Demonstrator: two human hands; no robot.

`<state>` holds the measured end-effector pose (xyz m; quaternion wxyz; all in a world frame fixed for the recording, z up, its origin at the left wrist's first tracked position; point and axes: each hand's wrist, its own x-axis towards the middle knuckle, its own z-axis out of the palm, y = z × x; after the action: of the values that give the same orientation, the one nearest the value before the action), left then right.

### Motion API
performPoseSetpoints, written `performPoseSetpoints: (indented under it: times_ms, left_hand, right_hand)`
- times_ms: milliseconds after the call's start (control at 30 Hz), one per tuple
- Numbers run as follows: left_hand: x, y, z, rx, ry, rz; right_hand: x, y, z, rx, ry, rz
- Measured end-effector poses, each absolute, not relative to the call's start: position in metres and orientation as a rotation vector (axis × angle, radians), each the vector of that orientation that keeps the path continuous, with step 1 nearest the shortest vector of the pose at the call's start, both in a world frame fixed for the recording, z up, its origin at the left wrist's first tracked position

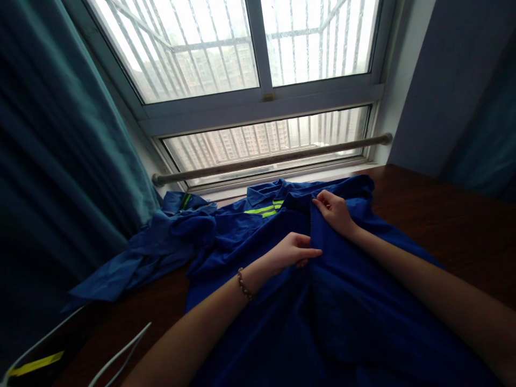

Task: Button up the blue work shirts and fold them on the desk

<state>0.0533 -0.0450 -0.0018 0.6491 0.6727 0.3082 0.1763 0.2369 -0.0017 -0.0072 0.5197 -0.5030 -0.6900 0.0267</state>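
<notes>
A blue work shirt (pixel 350 301) with yellow-green reflective stripes lies spread on a dark wooden table (pixel 439 220). My left hand (pixel 292 251), with a bead bracelet on its wrist, pinches the front edge of the shirt near its middle. My right hand (pixel 334 212) grips the same front edge higher up, close to the collar. Both hands are closed on the fabric. A sleeve of the shirt (pixel 161 247) lies crumpled off to the left.
A window (pixel 258 80) with a metal rail (pixel 270 158) runs along the table's far side. Teal curtains (pixel 60 161) hang at the left and right. White cables (pixel 116 355) and a dark object with a yellow strip (pixel 36 364) lie at the near left corner.
</notes>
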Motion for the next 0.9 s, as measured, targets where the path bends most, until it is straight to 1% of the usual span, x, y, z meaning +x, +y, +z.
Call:
performPoseSetpoints:
  times_ms: [167,267,333,433,500,667,900]
  left_hand:
    - [0.053,-0.04,-0.009,1.38,0.787,0.47]
    - [0.053,-0.035,-0.013,1.301,0.814,0.505]
    - [0.052,-0.032,-0.015,1.252,0.827,0.56]
    - [0.047,-0.023,-0.016,1.182,0.829,0.634]
    - [0.04,-0.014,-0.014,1.145,0.832,0.637]
    - [0.032,-0.004,-0.011,1.155,0.931,0.518]
    - [0.035,-0.013,-0.008,1.139,0.941,0.5]
  right_hand:
    - [0.227,-0.018,0.022,-1.34,-1.706,0.013]
    - [0.214,-0.042,0.045,-1.232,-1.986,0.186]
    - [0.205,-0.06,0.05,-1.113,-2.222,0.298]
    - [0.197,-0.075,0.035,-0.881,-2.414,0.34]
    - [0.197,-0.077,0.014,-0.775,-2.403,0.336]
    - [0.208,-0.074,-0.03,-0.903,-2.153,0.31]
    - [0.206,-0.079,-0.039,-0.881,-2.04,0.267]
